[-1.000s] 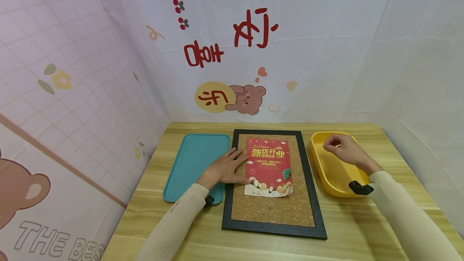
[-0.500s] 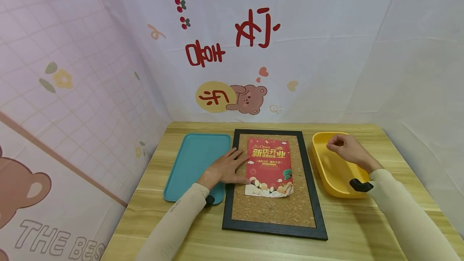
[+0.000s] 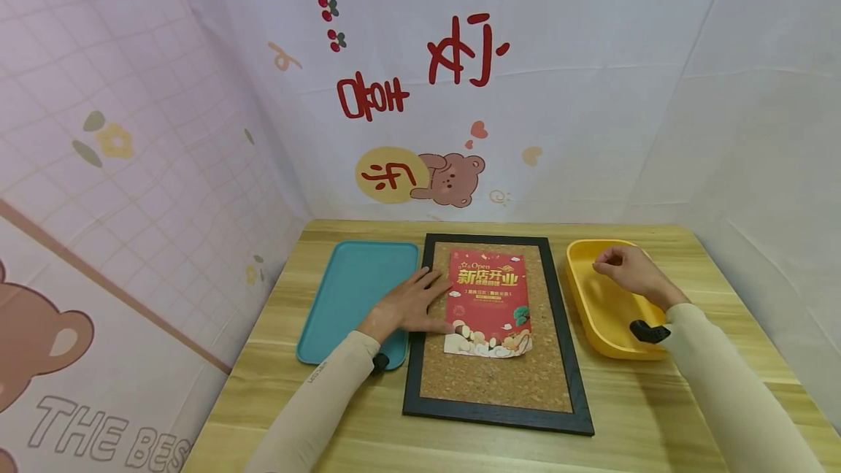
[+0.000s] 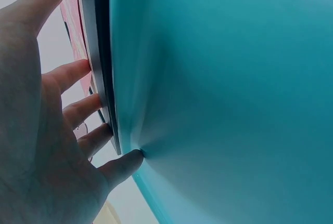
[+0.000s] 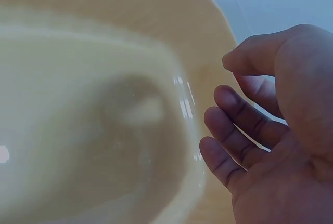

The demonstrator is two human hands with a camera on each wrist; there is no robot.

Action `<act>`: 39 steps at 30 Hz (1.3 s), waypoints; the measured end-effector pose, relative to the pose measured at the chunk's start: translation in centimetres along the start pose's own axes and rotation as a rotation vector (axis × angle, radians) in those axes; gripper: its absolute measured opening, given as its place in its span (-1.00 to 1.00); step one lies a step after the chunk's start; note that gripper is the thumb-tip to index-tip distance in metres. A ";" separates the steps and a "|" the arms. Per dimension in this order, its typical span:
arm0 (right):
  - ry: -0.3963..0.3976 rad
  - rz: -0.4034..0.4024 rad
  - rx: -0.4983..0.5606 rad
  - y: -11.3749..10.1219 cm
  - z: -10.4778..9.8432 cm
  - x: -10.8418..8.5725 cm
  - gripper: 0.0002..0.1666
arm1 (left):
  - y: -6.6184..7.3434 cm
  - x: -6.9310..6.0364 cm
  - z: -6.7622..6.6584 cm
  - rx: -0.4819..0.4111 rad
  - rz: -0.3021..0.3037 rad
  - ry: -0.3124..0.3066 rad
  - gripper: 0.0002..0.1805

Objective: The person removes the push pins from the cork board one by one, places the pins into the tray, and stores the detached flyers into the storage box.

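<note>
A red flyer [image 3: 487,304] lies on a cork board [image 3: 495,384] with a black frame. My left hand [image 3: 409,305] rests with spread fingers across the board's left side, and its fingertips reach the flyer's left edge. In the left wrist view, the left hand [image 4: 57,130] crosses the frame [image 4: 96,37], and one fingertip shows over the blue tray [image 4: 218,104]. Over the yellow basin [image 3: 587,320] hovers my right hand [image 3: 636,274], its fingers loosely curled. No object shows in the right hand [image 5: 281,125] in the right wrist view; part of the index finger is hidden behind the thumb.
The blue tray [image 3: 355,298] stands directly left of the board. All of these lie on a wood-grain table [image 3: 263,400]. White printed cloth [image 3: 578,130] closes off the back and sides.
Both hands stay almost where they were; the right hand has shifted very slightly to the right. The flyer and board look unchanged.
</note>
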State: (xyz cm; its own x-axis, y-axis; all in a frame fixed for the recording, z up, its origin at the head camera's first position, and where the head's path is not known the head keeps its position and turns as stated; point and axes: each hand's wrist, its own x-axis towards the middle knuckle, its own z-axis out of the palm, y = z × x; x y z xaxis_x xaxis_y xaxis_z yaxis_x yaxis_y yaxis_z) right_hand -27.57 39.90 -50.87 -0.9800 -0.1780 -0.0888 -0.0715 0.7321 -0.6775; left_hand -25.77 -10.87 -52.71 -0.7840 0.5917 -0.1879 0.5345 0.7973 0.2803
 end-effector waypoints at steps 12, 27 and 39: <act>0.021 0.014 -0.040 1.0 0.3 1.0 -0.66 | 0.0 0.1 -0.1 -0.004 -0.004 -0.005 0.14; -0.019 0.034 -0.020 1.8 1.1 2.0 -0.69 | -0.1 0.0 0.0 -0.006 -0.003 -0.006 0.14; -0.041 0.042 -0.017 1.6 1.3 2.0 -0.68 | -0.1 -0.1 0.1 -0.018 -0.003 -0.002 0.14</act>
State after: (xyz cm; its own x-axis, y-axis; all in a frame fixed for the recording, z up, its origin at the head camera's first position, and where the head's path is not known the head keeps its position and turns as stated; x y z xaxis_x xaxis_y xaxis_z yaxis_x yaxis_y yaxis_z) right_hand -29.43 39.86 -53.12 -0.9738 -0.1737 -0.1467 -0.0343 0.7501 -0.6604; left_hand -25.76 -10.98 -52.79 -0.7851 0.5895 -0.1902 0.5265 0.7968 0.2964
